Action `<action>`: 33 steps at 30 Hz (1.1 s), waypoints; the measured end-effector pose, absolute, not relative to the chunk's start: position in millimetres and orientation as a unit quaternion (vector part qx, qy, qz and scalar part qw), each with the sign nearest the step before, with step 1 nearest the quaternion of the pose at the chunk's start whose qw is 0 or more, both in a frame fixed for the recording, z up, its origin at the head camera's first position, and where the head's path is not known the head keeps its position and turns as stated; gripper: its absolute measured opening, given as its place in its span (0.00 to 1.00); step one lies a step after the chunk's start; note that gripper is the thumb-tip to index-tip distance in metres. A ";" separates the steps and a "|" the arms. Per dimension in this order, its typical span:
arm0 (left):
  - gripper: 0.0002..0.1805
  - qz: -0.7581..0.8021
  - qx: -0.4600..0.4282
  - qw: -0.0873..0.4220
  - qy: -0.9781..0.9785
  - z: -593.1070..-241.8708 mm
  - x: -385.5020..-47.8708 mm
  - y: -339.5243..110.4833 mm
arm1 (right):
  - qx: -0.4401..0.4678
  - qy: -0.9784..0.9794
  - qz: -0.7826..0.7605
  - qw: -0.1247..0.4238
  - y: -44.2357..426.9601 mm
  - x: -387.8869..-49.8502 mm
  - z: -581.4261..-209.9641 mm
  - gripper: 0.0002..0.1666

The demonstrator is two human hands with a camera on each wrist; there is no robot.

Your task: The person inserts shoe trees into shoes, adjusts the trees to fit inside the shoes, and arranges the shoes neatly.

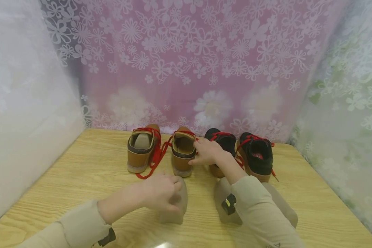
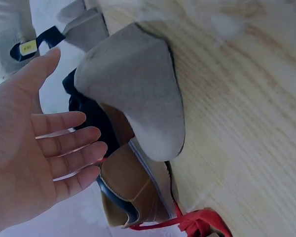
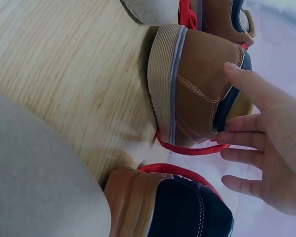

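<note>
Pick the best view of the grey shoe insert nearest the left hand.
Left wrist: the grey shoe insert shows whole, uncovered. Head: the left hand partly hides it. Right wrist: only a cropped end.

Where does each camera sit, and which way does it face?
Head: worn on the head, facing forward and down at four shoes; shows left hand and right hand.
Left wrist: on the left wrist, facing a grey curved piece; shows left hand, right sleeve.
Right wrist: on the right wrist, facing a brown shoe; shows right hand.
Shared: head and right wrist both show that brown shoe.
</note>
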State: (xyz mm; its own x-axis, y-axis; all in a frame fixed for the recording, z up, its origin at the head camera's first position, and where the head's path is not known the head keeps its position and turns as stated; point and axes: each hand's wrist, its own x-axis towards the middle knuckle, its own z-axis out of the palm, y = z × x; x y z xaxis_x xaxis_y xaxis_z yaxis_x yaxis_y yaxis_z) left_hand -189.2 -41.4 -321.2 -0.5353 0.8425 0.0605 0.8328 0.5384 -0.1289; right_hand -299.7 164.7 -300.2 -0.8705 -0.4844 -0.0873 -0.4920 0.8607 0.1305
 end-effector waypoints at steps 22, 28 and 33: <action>0.34 0.111 -0.509 0.103 -0.847 -343.3 -175.6 -32.0 | -0.248 0.966 0.064 0.046 167.7 -296.9 -305.4 0.47; 0.35 0.134 -0.503 0.091 -0.849 -347.0 -176.3 -30.4 | -0.247 0.963 0.086 0.059 165.9 -296.2 -305.9 0.51; 0.35 0.156 -0.507 0.107 -0.841 -349.2 -177.5 -29.7 | -0.245 0.964 0.091 0.056 165.6 -296.4 -306.0 0.52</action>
State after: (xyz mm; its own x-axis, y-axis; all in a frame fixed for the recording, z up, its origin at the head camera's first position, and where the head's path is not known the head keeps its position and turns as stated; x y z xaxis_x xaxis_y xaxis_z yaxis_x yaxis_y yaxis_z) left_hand -177.5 -29.7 -349.2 -0.4623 0.8865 0.0209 0.8197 0.4362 -0.3712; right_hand -296.4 165.6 -306.0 -0.8736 -0.4621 -0.1526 -0.4824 0.8635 0.1471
